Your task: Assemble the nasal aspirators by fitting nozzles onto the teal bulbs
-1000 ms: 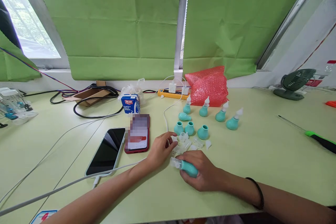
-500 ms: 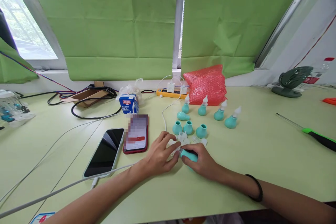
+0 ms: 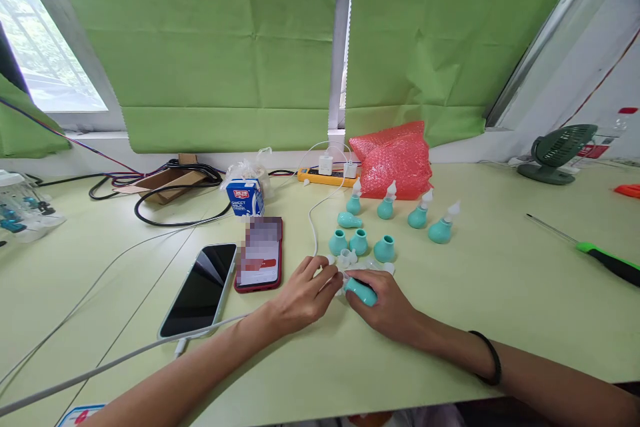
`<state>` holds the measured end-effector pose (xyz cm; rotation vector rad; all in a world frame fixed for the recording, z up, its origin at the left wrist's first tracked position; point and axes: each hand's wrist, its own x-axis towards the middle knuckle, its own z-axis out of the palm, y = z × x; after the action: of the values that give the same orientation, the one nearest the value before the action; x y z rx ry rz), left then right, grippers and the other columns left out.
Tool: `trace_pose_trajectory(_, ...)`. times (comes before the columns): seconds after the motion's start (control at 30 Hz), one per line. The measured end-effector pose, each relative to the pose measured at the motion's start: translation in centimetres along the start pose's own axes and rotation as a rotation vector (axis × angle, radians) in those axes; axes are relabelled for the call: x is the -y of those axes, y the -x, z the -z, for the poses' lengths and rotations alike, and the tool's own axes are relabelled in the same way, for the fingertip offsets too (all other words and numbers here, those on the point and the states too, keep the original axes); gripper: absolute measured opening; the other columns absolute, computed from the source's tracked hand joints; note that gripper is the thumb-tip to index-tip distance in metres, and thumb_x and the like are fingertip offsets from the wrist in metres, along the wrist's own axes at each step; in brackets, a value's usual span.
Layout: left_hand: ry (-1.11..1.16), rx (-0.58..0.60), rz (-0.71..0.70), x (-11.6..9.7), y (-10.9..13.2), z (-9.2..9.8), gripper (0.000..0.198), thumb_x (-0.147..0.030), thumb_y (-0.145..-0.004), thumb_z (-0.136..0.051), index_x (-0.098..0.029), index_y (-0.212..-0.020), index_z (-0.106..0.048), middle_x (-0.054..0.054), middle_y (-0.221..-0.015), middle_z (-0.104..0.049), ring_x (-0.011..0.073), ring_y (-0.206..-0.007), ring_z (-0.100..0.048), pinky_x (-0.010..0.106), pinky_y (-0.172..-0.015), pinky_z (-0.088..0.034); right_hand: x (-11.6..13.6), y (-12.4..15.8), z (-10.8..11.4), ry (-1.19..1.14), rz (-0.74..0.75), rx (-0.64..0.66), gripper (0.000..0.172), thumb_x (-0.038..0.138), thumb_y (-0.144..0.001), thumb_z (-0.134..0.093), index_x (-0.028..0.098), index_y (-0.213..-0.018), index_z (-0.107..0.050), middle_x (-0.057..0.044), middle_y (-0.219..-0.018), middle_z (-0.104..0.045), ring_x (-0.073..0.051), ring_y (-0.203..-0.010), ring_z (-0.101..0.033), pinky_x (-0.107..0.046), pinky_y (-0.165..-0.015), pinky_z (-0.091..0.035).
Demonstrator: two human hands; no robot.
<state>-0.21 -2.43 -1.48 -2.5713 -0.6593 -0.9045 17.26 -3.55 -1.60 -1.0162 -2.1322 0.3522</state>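
My right hand (image 3: 383, 300) is wrapped round a teal squeeze bulb (image 3: 361, 291), tilted with its neck toward my left hand. The fingers of my left hand (image 3: 313, 290) are pinched together right by that neck; what they hold is hidden. Just beyond both hands lie small clear plastic parts (image 3: 346, 257), partly covered by my fingers. Behind them stand three open-mouthed teal bulbs (image 3: 385, 249), and another teal bulb (image 3: 349, 219) lies on its side. Farther back, several teal bulbs with clear pointed nozzles (image 3: 417, 213) stand in a slanting row.
Left of my hands lie a red-cased phone (image 3: 259, 255) and a pale-cased phone (image 3: 199, 292) with a cable. A blue milk carton (image 3: 246, 197), a yellow power strip (image 3: 325, 177) and a red bubble-wrap bag (image 3: 395, 163) stand behind. A screwdriver (image 3: 605, 260) and a small fan (image 3: 557, 153) are at right.
My left fingers have drawn together into a pinch at the bulb's neck, where they were more spread. The bulb in my right hand has turned slightly and shows more of its side.
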Motion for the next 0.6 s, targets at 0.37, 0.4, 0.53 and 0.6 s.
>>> trace_pose_trajectory(0.37,0.136,-0.022,0.148,-0.09,-0.3,-0.38,0.008,-0.014,-0.081,-0.044,-0.013,-0.081,-0.052,0.007,-0.076,-0.057,0.0166,-0.073,-0.045,0.032,-0.064,-0.042,-0.59,-0.1,-0.16,0.095,0.082,-0.069,0.019,0.021,-0.072,-0.046,0.013,-0.085,-0.058,-0.009,-0.074,-0.065,-0.019,-0.067,-0.061,-0.029,-0.061,-0.049)
trace_pose_trajectory(0.4,0.179,-0.049,0.17,-0.07,-0.26,-0.43,0.008,-0.014,-0.08,-0.047,-0.013,-0.085,-0.051,0.007,-0.077,-0.057,0.0161,-0.072,-0.045,0.031,-0.064,-0.042,-0.58,-0.15,-0.09,0.094,0.082,-0.07,0.02,0.021,-0.071,-0.047,0.012,-0.086,-0.058,-0.009,-0.074,-0.065,-0.019,-0.067,-0.061,-0.029,-0.061,-0.049)
trace_pose_trajectory(0.53,0.258,-0.118,0.251,0.13,-0.16,-0.68,0.018,-0.013,-0.078,-0.05,-0.013,-0.096,-0.052,0.007,-0.08,-0.057,0.0156,-0.073,-0.044,0.029,-0.062,-0.043,-0.68,-0.23,0.02,0.143,0.092,-0.074,0.023,0.02,-0.07,-0.047,0.011,-0.089,-0.057,-0.008,-0.073,-0.065,-0.018,-0.065,-0.06,-0.029,-0.059,-0.048)
trace_pose_trajectory(0.6,0.253,-0.131,0.261,0.24,-0.24,-0.76,0.013,-0.013,-0.079,-0.049,-0.015,-0.09,-0.055,0.007,-0.076,-0.056,0.0152,-0.072,-0.044,0.027,-0.059,-0.042,-0.81,-0.2,-0.05,0.194,0.099,-0.058,0.025,0.021,-0.07,-0.047,0.011,-0.09,-0.057,-0.009,-0.073,-0.064,-0.019,-0.065,-0.06,-0.03,-0.058,-0.048)
